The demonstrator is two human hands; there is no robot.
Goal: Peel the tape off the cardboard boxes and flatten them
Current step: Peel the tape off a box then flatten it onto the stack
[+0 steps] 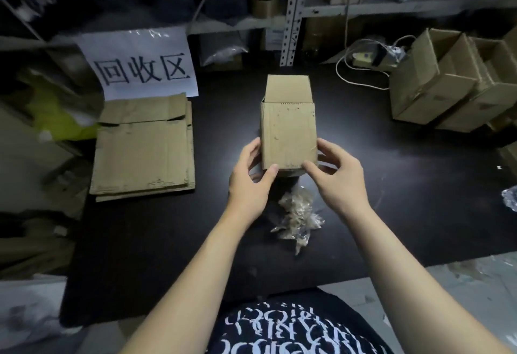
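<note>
Dim room, and the brightest pool of light sits on the small cardboard box (288,135) right at the fingertips (272,169), spilling a pale sheen on the black table (419,174) just beyond them. Past the fingers the shelves sink into murk. The edges smear and bow with wide-angle distortion; the white sign (140,65) catches mild glare.

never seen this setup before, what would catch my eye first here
Both hands, left hand and right hand, grip a small cardboard box mid-table, far flap open. A stack of flattened boxes lies left below a white sign; crumpled tape sits near the wrists.
</note>
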